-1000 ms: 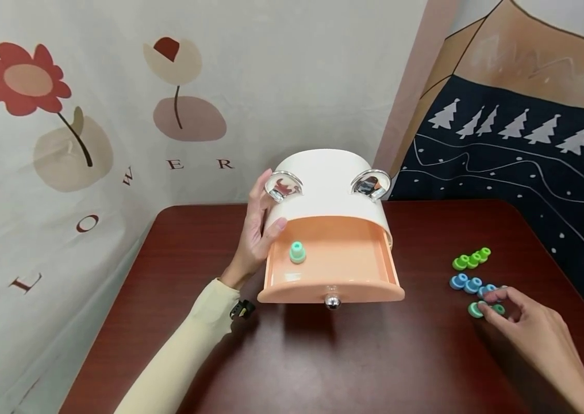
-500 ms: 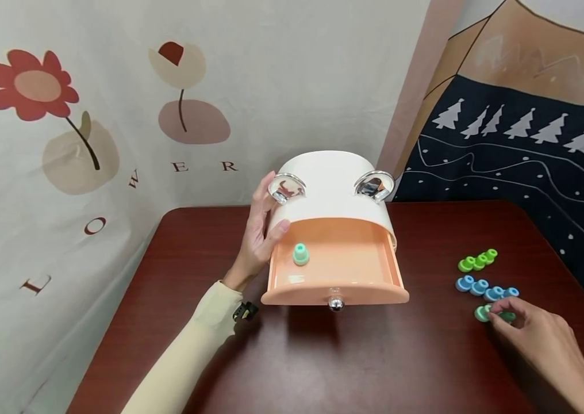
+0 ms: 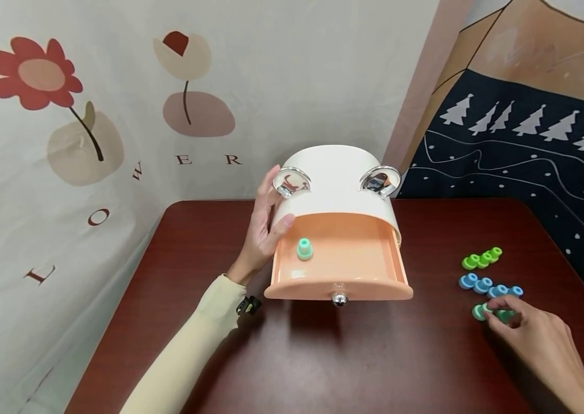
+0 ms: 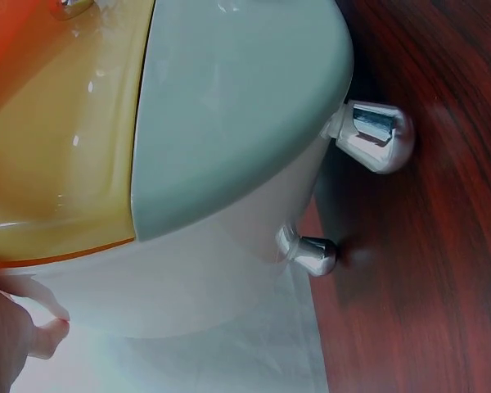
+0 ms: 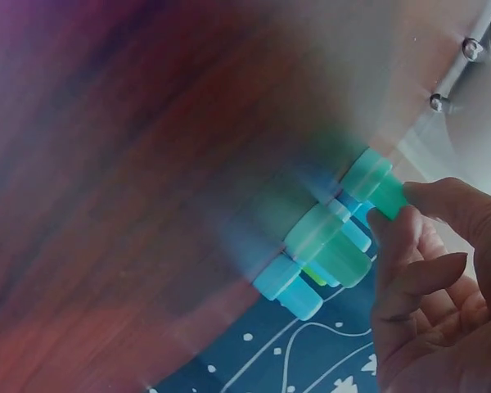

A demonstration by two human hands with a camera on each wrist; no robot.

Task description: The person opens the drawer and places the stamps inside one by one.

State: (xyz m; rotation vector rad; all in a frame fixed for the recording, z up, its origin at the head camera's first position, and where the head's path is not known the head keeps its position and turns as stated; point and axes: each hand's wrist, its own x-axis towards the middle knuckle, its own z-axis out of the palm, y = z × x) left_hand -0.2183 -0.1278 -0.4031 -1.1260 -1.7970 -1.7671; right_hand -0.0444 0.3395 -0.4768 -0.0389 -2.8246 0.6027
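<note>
A white drawer box [image 3: 334, 172] with two shiny silver loops on top stands on the table, its peach drawer [image 3: 346, 259] pulled out. My left hand [image 3: 263, 230] holds the box's left side, thumb at the front edge; its fingertips press the white side in the left wrist view. One mint-green stepped peg [image 3: 304, 249] stands in the drawer. To the right, my right hand [image 3: 542, 333] pinches the narrow end of another green peg [image 5: 385, 184] between thumb and index finger, low at the table. A further green peg [image 5: 331, 246] lies beside it, partly hidden in the head view.
Behind the right hand, several blue pegs [image 3: 483, 285] lie in a row, with a row of lime-green pegs [image 3: 483, 259] farther back. The drawer's silver knob [image 3: 339, 298] juts forward. A printed cloth [image 3: 323, 75] hangs behind the dark red table [image 3: 375, 356].
The right thumb and index finger have closed on the green peg's narrow end. The left hand stays on the box. The head view has shifted slightly.
</note>
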